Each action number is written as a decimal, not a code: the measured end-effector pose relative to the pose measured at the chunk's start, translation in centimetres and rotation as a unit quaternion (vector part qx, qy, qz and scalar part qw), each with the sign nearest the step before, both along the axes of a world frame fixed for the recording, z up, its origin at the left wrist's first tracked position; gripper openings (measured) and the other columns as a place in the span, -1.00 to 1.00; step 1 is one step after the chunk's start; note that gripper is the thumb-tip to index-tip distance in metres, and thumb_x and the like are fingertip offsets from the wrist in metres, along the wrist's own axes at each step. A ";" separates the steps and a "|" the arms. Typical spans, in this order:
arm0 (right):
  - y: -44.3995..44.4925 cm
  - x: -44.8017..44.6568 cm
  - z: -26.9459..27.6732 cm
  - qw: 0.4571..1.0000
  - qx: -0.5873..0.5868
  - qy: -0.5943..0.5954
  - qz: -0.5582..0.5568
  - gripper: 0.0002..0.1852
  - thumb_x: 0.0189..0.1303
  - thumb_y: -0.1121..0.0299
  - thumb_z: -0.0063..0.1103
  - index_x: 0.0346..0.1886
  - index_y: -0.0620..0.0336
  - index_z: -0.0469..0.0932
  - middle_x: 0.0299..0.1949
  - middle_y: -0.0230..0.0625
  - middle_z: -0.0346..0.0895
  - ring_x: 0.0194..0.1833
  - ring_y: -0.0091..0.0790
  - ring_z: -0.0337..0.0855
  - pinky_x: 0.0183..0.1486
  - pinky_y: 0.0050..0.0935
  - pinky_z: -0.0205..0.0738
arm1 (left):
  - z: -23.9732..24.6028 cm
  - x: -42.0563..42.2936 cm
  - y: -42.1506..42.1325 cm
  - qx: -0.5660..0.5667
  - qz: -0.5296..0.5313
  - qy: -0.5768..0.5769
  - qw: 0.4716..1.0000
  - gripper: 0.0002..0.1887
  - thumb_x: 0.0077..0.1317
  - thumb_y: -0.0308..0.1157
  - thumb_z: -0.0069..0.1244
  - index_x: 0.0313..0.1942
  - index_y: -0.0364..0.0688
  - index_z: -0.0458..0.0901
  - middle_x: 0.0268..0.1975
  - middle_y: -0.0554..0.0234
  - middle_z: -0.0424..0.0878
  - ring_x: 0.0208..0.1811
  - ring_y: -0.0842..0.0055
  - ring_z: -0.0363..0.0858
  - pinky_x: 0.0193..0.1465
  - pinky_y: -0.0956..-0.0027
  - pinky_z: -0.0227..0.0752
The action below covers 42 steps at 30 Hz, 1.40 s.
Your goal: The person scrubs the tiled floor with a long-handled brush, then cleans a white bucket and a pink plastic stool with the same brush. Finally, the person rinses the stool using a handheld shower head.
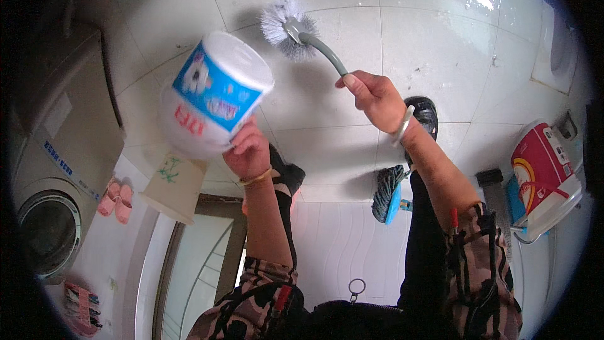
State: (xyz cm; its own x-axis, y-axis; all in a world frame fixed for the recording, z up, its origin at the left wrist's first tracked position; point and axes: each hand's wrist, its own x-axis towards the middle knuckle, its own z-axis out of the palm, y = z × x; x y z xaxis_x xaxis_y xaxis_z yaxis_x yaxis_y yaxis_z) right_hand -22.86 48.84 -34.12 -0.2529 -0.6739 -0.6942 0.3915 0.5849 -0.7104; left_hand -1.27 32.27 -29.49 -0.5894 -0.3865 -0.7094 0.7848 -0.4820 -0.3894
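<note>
My right hand (377,99) grips the grey handle of a round scrubbing brush (328,52). Its white and grey bristles (283,28) point away from me, above the tiled floor. A white plastic tub (217,94) with a blue printed band and red writing is tilted in my left hand (247,148), whose fingers hold its lower right side. Blur softens the tub, and I cannot tell whether the white round end facing up is its lid or its base. The brush head and the tub are apart.
A washing machine (61,151) stands at left, near pink slippers (115,200) and a cream bin (177,186). Behind my feet is a blue brush head with dark bristles (389,196). A red and white container (542,170) sits at right. The floor tiles (439,47) look wet at upper right.
</note>
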 end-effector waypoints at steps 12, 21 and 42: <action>-2.2 -2.3 4.7 0.998 -0.049 -0.036 0.006 -0.62 0.40 0.09 -0.11 -0.22 0.19 0.60 -0.62 -0.52 0.31 -0.55 -0.61 0.19 -0.45 -0.57 0.26 | -1.2 1.2 0.4 -0.037 -0.003 -0.007 0.999 -0.76 0.21 -0.23 -0.01 -0.49 -0.21 0.48 -0.56 0.29 0.53 -0.68 0.58 0.43 -0.69 0.59 0.38; -3.4 -1.2 5.8 0.995 -0.071 -0.076 0.003 -0.63 0.40 0.13 -0.11 -0.22 0.24 0.58 -0.60 -0.38 0.45 -0.49 -0.51 0.38 -0.37 -0.40 0.38 | -0.8 0.8 1.3 -0.006 -0.037 -0.045 0.998 -0.83 0.21 -0.40 -0.04 -0.35 -0.35 0.42 -0.46 0.17 0.40 -0.53 0.48 0.41 -0.62 0.52 0.41; -0.6 -3.2 4.8 0.992 0.040 0.111 -0.048 -0.53 0.39 0.01 -0.14 -0.11 0.27 0.56 -0.74 -0.66 0.13 -0.73 -0.71 0.07 -0.70 -0.67 0.04 | 1.5 -3.8 -4.8 -0.505 -0.472 -0.496 0.526 -0.53 0.23 -0.45 0.00 0.12 -0.41 0.29 -0.07 0.02 0.52 -0.18 0.49 0.59 -0.39 0.48 0.59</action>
State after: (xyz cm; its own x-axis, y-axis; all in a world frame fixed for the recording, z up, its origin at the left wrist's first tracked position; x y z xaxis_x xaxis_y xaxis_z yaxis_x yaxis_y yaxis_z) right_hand -26.06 48.27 -29.28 -0.4646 -0.5854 -0.6644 0.2873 0.6100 -0.7385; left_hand -5.11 27.49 -27.94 -0.3901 -0.7290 -0.5625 -0.4129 -0.4076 0.8145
